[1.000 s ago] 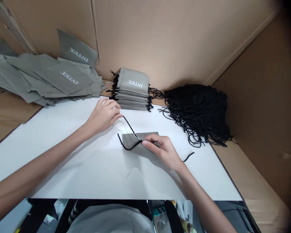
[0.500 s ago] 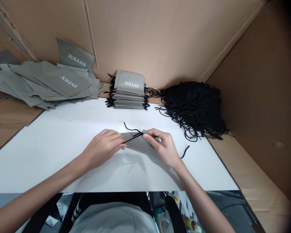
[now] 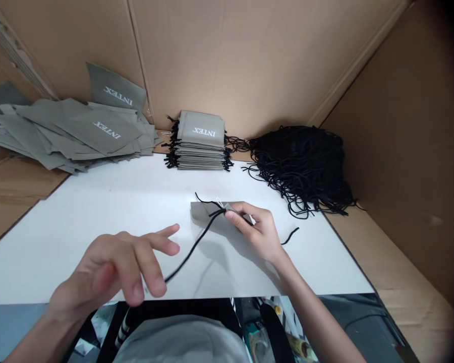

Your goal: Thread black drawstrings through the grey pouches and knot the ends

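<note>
My right hand [image 3: 255,227] pinches a grey fabric pouch [image 3: 208,214] at its corner, above the white table. A black cord [image 3: 191,252] runs from that corner down to the left. Its lower end reaches the fingertips of my left hand [image 3: 124,264], which is raised at the table's front edge with its fingers apart. Whether those fingers grip the cord cannot be made out. A small white loop [image 3: 220,202] sticks up by the pouch corner, and another black cord end [image 3: 290,236] shows right of my right hand.
Loose grey pouches [image 3: 75,131] lie heaped at the back left on the white table [image 3: 144,184]. A neat stack of corded pouches [image 3: 201,136] stands at the back middle. Black cords [image 3: 302,166] are piled at the back right. Cardboard walls [image 3: 249,65] enclose the table.
My left hand has left the pouch, moving left and toward me, and its fingers have spread. The black cord now stretches down from the pouch corner. My right hand has barely moved.
</note>
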Demonstrator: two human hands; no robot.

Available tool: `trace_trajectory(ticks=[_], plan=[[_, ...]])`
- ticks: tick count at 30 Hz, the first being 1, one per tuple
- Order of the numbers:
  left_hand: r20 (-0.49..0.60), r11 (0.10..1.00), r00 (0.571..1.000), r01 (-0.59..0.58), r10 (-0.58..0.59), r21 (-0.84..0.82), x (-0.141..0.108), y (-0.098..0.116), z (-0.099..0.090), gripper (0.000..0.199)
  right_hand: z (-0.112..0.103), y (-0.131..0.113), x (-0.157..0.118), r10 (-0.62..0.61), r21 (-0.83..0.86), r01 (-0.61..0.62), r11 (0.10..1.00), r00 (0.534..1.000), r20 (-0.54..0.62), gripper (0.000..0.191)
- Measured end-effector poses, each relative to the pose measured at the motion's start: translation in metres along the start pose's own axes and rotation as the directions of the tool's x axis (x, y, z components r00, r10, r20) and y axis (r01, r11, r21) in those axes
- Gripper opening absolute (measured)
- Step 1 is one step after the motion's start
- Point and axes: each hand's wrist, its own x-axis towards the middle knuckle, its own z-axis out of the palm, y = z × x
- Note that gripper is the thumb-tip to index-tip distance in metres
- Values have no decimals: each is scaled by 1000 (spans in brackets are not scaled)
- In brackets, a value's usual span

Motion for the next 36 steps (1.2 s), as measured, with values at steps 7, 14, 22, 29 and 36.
trace_trajectory(ticks=[7,14,22,29,36], plan=[[-438,940,898,106,50,323,17,-31,19,22,2,-9,-4,-24,44,30,999,993,-117,19],[352,26,873,-382,338,924,30,-61,22,31,5,-16,-5,-20,81,27,996,997,-79,22],[490,-18,808,-513,327,858,42,-54,23,15,10,-17,-8,-10,176,17,984,999,-41,19],[655,-182,731,-629,193,756,53,-54,20,19,13,-21,-10,38,277,-30,960,999,-22,21],[611,97,725,-666,319,739,62,-58,17,18,13,-23,-10,43,307,-33,951,999,-25,23]])
